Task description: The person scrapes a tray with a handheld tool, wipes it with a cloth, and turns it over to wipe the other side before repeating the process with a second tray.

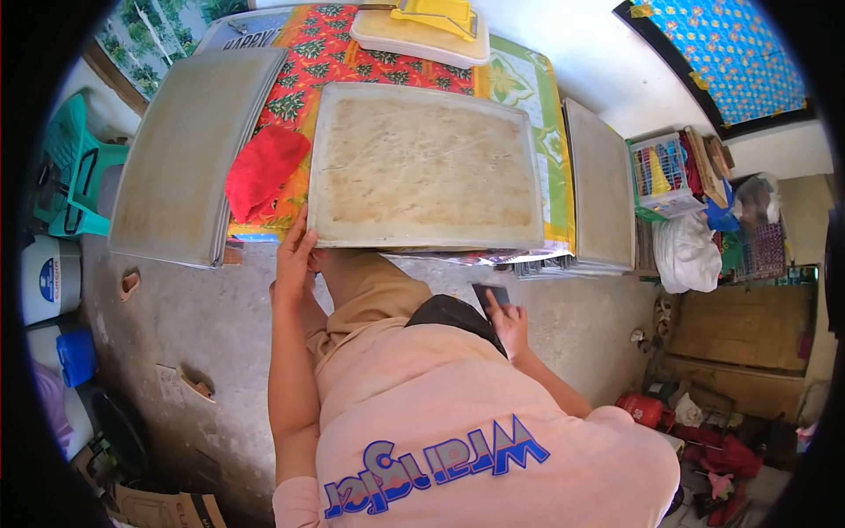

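Observation:
In front of me on the table lies a large flat metal tray [427, 167], its pale surface marked with brown stains and scratches. My left hand [297, 255] grips the tray's near left corner, with fingers along the edge. Low by my right hip, my right hand [509, 326] is closed on a dark flat rectangular piece [491, 297], apart from the tray. Its exact kind I cannot make out. A crumpled red cloth [267, 172] lies just left of the tray, close to my left hand.
Stacked trays [189, 150] stand at the table's left end, and more trays [601, 180] at its right. A white tub [422, 46] with a yellow tool [436, 16] sits at the back. A green chair [77, 176] is on the left, a wire basket [662, 172] on the right.

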Action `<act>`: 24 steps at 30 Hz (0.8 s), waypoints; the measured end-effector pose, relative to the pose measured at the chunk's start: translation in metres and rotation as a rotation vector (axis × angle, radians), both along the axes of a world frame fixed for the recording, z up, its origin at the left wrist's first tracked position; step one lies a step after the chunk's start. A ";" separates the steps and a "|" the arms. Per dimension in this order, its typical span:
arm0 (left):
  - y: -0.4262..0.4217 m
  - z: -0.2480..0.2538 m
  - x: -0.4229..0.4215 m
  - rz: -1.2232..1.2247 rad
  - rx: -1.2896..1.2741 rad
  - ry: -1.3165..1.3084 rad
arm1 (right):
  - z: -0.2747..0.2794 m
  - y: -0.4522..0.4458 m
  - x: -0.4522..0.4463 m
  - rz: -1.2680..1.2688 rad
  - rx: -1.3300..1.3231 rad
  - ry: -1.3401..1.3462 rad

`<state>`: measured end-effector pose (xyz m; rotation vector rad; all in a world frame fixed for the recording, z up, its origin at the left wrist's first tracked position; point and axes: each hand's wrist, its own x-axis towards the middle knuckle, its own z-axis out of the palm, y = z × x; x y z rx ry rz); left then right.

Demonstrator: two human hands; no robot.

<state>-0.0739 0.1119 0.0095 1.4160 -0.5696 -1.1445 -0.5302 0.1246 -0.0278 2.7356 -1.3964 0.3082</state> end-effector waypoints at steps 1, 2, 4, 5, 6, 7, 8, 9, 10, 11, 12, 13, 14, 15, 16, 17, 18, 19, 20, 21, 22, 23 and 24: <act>-0.002 -0.002 0.002 -0.005 -0.001 -0.008 | -0.001 -0.003 -0.010 -0.046 0.022 0.030; -0.001 -0.006 0.003 -0.015 0.007 -0.014 | 0.010 -0.001 -0.014 -0.095 0.052 0.061; 0.001 -0.007 0.003 -0.033 0.024 -0.020 | 0.028 0.000 -0.024 -0.251 0.283 0.104; 0.001 -0.003 0.003 -0.034 0.028 -0.019 | 0.037 -0.016 -0.030 -0.349 0.479 0.116; 0.000 -0.001 0.003 -0.034 0.029 -0.017 | 0.048 -0.033 -0.035 -0.444 0.671 0.126; -0.001 -0.001 0.003 -0.039 0.025 -0.018 | 0.071 -0.050 -0.032 -0.416 0.768 0.024; -0.001 -0.002 0.004 -0.041 0.021 -0.018 | 0.094 -0.067 -0.029 -0.384 0.863 -0.078; 0.000 -0.002 0.004 -0.042 0.019 -0.018 | 0.102 -0.084 -0.031 -0.299 0.788 -0.217; 0.001 -0.001 0.003 -0.034 0.016 -0.015 | 0.108 -0.100 -0.030 -0.214 0.711 -0.353; 0.001 0.000 0.001 -0.028 0.012 -0.014 | 0.124 -0.116 -0.018 -0.209 0.681 -0.421; 0.001 0.002 0.001 -0.021 0.007 -0.012 | 0.139 -0.131 -0.005 -0.204 0.650 -0.489; 0.000 0.002 0.000 -0.018 0.010 -0.010 | 0.146 -0.145 0.004 -0.218 0.656 -0.495; 0.000 0.002 0.000 -0.015 0.012 -0.008 | 0.152 -0.157 0.013 -0.232 0.663 -0.500; 0.000 0.002 -0.001 -0.011 0.014 -0.006 | 0.154 -0.163 0.019 -0.245 0.669 -0.506; 0.000 0.001 -0.001 -0.009 0.008 -0.010 | 0.153 -0.164 0.024 -0.246 0.608 -0.501; 0.001 -0.001 -0.001 -0.006 0.003 -0.014 | 0.151 -0.162 0.030 -0.247 0.549 -0.497; 0.001 -0.002 0.000 -0.002 0.000 -0.018 | 0.150 -0.159 0.038 -0.246 0.492 -0.491; 0.001 -0.002 0.000 0.002 0.007 -0.014 | 0.152 -0.150 0.046 -0.224 0.394 -0.486; 0.001 0.000 -0.001 0.001 0.017 -0.010 | 0.148 -0.139 0.054 -0.168 0.252 -0.479; 0.001 0.001 -0.001 -0.003 0.025 -0.004 | 0.144 -0.127 0.062 -0.115 0.109 -0.470; 0.001 0.001 -0.001 0.004 0.020 0.007 | 0.141 -0.116 0.066 -0.064 -0.034 -0.458; 0.001 0.000 -0.001 0.007 0.016 0.018 | 0.139 -0.104 0.066 -0.054 -0.027 -0.363; 0.001 -0.002 -0.001 0.010 0.011 0.031 | 0.134 -0.095 0.070 -0.066 -0.078 -0.307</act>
